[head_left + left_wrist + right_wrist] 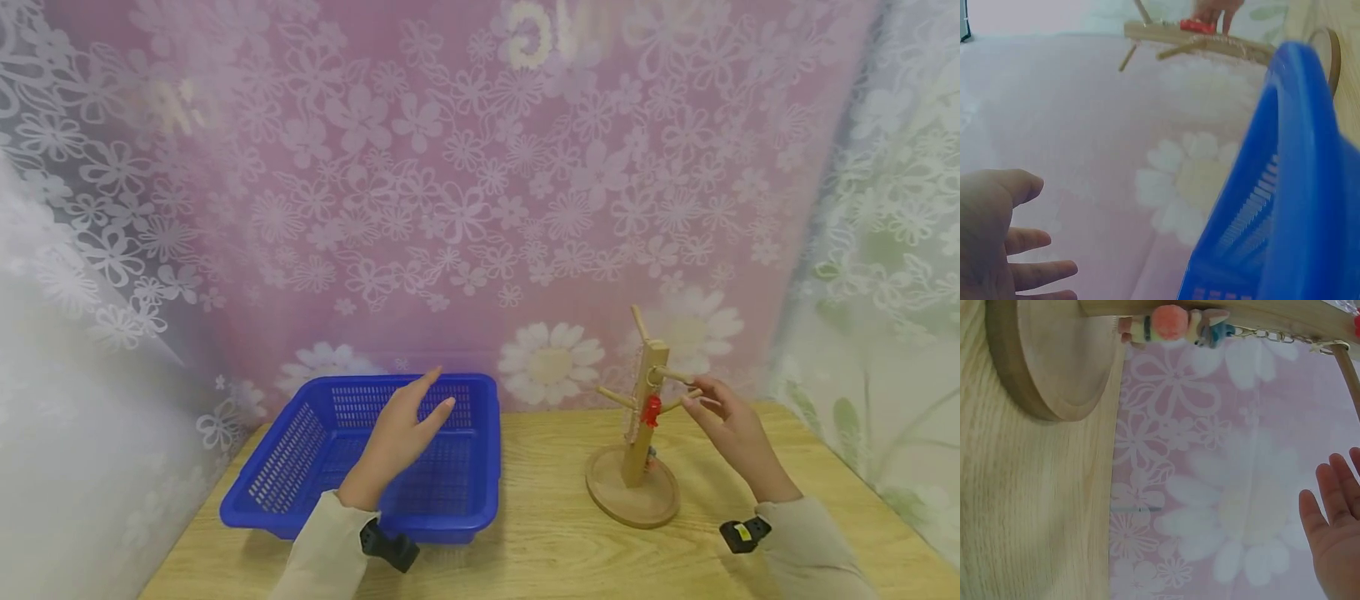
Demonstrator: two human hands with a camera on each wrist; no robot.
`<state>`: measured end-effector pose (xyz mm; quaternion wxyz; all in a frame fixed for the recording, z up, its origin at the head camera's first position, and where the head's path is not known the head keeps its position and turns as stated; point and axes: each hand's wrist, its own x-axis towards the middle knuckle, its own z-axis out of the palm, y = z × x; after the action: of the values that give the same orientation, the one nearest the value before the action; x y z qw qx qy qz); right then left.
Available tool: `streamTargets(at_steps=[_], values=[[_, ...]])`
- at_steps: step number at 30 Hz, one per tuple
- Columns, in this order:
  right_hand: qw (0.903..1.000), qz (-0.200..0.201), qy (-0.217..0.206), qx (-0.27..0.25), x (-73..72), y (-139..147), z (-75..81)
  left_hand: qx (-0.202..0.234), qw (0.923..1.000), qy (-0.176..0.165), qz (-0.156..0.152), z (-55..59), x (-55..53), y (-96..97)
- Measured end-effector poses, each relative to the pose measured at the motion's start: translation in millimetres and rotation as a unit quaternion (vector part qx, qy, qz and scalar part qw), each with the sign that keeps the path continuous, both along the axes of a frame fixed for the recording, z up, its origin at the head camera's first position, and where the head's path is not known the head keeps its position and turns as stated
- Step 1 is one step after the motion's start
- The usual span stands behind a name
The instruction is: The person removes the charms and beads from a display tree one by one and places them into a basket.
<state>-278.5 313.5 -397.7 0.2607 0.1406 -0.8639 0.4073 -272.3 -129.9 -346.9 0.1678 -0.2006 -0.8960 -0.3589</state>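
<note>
A wooden peg stand (637, 467) with a round base stands at the right of the table. My right hand (726, 421) is beside its right-hand pegs, fingertips right at the peg ends; the right wrist view shows that hand (1338, 531) with fingers extended and nothing held. From one peg a keychain figurine (1172, 324) hangs by a ring and chain. A red charm (652, 410) and a pale beaded strand (631, 427) also hang on the stand. My left hand (405, 429) hovers over the blue basket (491, 467), fingers spread, holding nothing.
The perforated basket sits on the left of the wood-grain table (547, 533). Behind the table hangs a pink flowered curtain (450, 208), with pale patterned sheets at both sides. A black wrist camera (742, 535) is strapped to the right wrist.
</note>
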Motion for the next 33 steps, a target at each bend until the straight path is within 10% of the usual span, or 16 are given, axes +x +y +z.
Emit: streamTargets(at_steps=[12, 33], values=[[0.9995, -0.021, 0.006, -0.023, 0.4, 4, -0.2, 0.027, 0.9987, 0.009, -0.043, -7.4, 19.5, 37.6], [0.9957, 0.003, -0.002, -0.093, -3.3, 6, -6.5, 0.123, 0.9788, -0.074, -0.146, -21.6, 38.4, 123.2]])
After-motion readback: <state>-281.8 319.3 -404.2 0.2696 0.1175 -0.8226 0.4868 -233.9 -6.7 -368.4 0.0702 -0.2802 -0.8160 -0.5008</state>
